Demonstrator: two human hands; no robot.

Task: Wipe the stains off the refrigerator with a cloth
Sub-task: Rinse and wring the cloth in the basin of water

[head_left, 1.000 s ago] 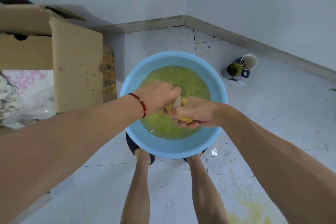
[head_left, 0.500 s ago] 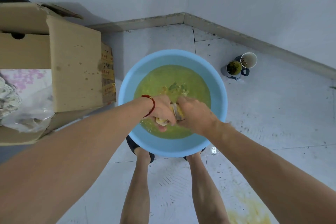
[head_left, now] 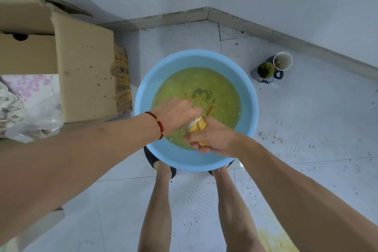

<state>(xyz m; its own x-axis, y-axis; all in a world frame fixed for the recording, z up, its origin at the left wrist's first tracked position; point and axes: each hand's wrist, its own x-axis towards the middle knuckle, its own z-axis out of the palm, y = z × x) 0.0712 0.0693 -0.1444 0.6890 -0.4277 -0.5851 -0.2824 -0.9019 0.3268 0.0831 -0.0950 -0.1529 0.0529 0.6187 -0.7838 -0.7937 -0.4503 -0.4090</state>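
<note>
both hands meet over the blue basin (head_left: 143, 96) in the middle of the frame, standing on the tiled floor (head_left: 306, 129). the left hand (head_left: 176, 114), red bracelet (head_left: 158, 124) at the wrist, has its fingers curled tight around the upper end of the yellow cloth (head_left: 199, 126). the right hand (head_left: 212, 139) has its fingers wrapped around the lower end, so the cloth is bunched between them just above the green, murky water (head_left: 204, 86). a cardboard box (head_left: 81, 67) sits at the upper left, just beside the basin. two cups (head_left: 274, 67) stand at the upper right, near the wall. bare legs show at the bottom.
</note>
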